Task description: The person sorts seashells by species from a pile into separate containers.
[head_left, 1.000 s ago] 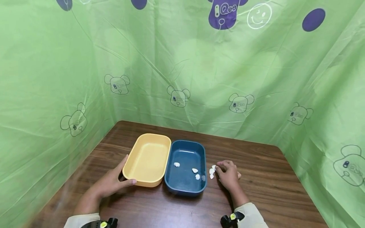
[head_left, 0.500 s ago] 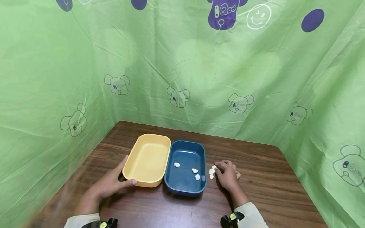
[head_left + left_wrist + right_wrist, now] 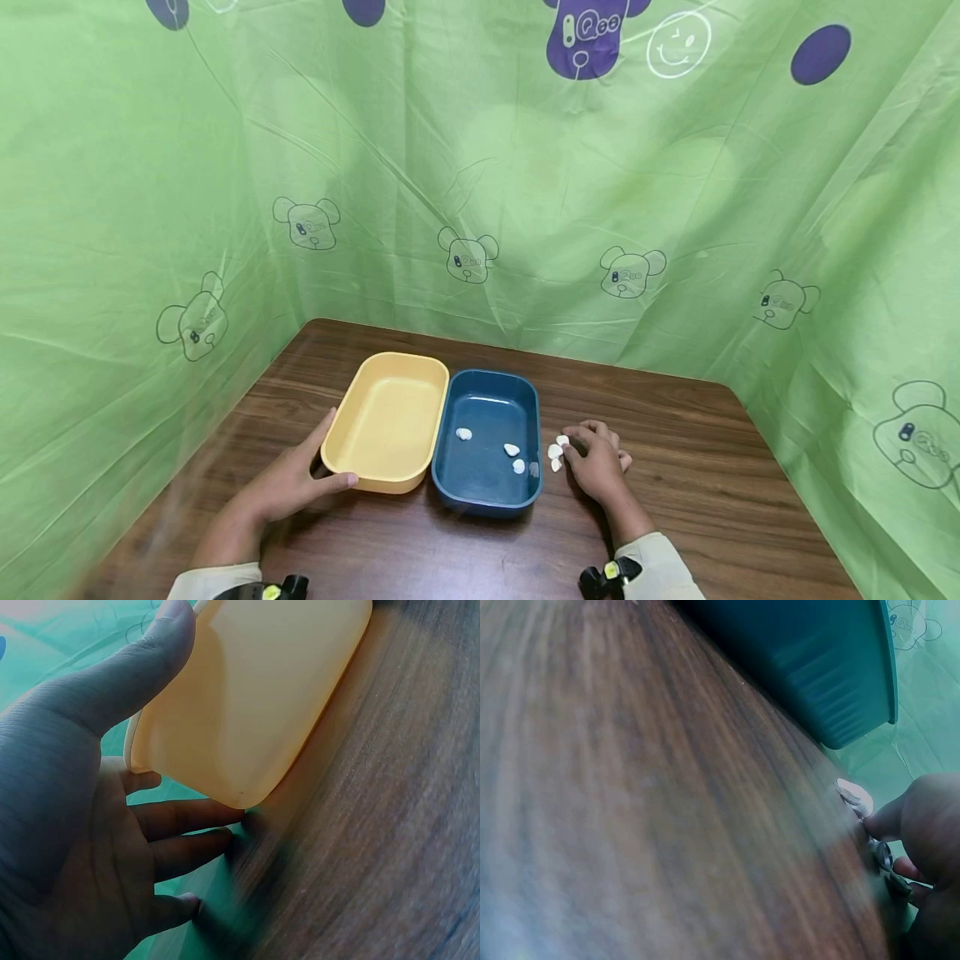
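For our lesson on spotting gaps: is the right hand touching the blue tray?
Apart. The head view shows it: white pieces and a strip of table lie between the right hand and the blue tray.

Left grip point(image 3: 295, 480) at the near left corner of the left tray point(image 3: 390, 417), which lies to its right and extends beyond it. Right tray point(image 3: 491, 412) just beside the left tray, between both grips; three pieces point(image 3: 512, 450) in it. Loose pieces point(image 3: 555, 451) on the surface point(image 3: 420, 550), between right tray and right grip point(image 3: 600, 467); whether that grip holds one cannot be confirmed. Curtain point(image 3: 480, 183) behind, beyond both grips.
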